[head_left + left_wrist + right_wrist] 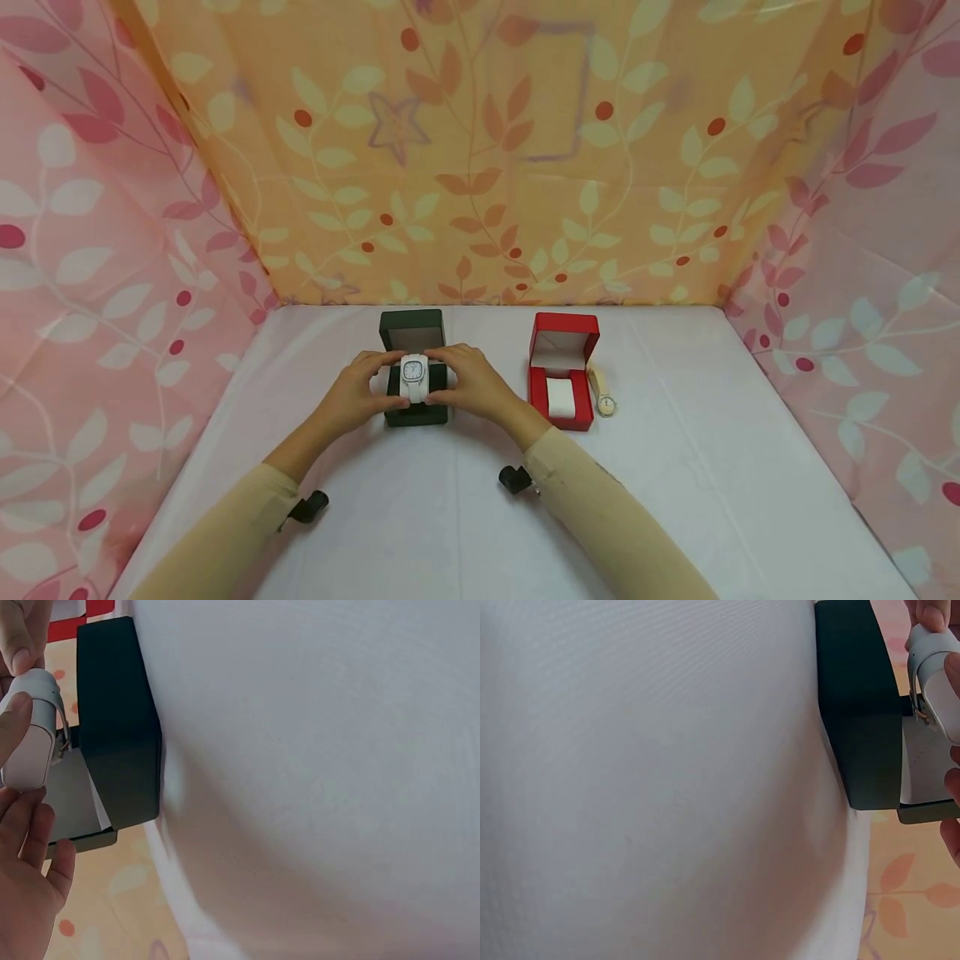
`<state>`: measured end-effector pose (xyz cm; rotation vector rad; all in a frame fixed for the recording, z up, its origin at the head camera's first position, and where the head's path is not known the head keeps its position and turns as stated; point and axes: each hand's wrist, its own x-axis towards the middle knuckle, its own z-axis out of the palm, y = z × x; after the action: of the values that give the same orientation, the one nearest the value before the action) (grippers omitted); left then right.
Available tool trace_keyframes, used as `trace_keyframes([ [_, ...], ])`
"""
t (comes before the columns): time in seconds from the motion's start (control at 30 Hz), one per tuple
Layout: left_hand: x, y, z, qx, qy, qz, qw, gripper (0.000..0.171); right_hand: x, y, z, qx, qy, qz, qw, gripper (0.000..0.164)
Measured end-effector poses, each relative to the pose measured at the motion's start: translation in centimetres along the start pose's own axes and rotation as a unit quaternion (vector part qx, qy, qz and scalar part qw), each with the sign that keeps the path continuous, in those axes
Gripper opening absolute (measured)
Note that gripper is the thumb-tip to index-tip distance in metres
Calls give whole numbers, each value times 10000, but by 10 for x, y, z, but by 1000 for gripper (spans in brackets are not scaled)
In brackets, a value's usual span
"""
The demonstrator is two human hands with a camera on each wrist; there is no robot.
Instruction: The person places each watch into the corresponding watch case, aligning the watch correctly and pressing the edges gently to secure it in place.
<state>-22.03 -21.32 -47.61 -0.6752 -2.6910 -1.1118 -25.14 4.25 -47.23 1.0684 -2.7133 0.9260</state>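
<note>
Between my two hands a white wristwatch is wrapped round a white cushion, its square dial facing up. My left hand pinches the cushion's left end between thumb and fingers. At the other end, my right hand grips it the same way. Both hold it right over a dark green watch box, whose lid stands raised at the back. In the left wrist view the strap's buckle hangs at the cushion's side, close above the box.
Right of my right hand stands a red watch box, lid up, with a white cushion inside. A second watch with a pale strap lies against its right side. Patterned cloth walls in the white tabletop at back and sides.
</note>
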Motion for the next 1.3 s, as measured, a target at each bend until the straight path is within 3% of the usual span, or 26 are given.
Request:
trace_keyframes([
  [0.2,3,-3,1,-36,-151,-218,9996,78,3,4,7,-49,-35,66,10000,76],
  [0.6,3,-9,5,-5,-204,-342,9992,79,4,6,14,-83,-126,215,9997,76],
  [1.3,9,-17,7,44,-249,-316,9992,78,6,6,16,-123,-40,304,9995,74],
])
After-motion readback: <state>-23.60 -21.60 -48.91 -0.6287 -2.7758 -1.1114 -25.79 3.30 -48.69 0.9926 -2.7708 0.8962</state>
